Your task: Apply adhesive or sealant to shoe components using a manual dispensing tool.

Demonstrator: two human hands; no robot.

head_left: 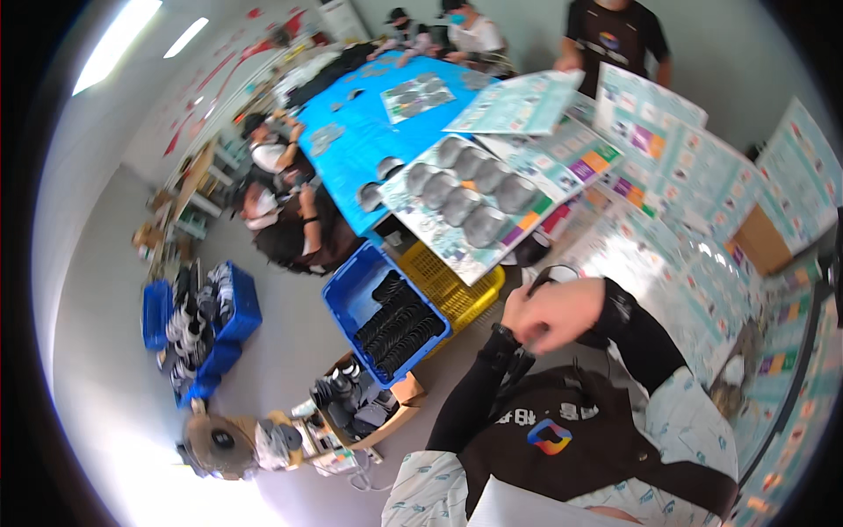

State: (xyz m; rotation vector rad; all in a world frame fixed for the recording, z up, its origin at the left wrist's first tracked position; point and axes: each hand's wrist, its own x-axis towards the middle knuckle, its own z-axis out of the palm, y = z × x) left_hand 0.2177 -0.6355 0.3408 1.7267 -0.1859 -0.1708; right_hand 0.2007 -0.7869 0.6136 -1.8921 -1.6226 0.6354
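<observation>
In front of my chest my hands come together, blurred by motion. My right hand [566,309] lies across the left with its fingers curled. Partly covered by it, my left hand [516,309] is also bent closed, a black band round its wrist. Just beyond the fingers shows a dark rounded piece [559,274] with a pale rim; which hand holds it is hidden. Nearest to the hands, up and to the left, is a printed board [413,211] carrying several grey cup-shaped pieces [483,227]. Printed sheets [650,263] cover the table on the right.
A blue crate [341,285] of stacked black curved pieces stands left of me, overlapping a yellow crate [479,299]. Below is a cardboard box [408,395] of dark pieces. People sit round a blue-covered table [351,132]; another person [615,39] stands behind the boards.
</observation>
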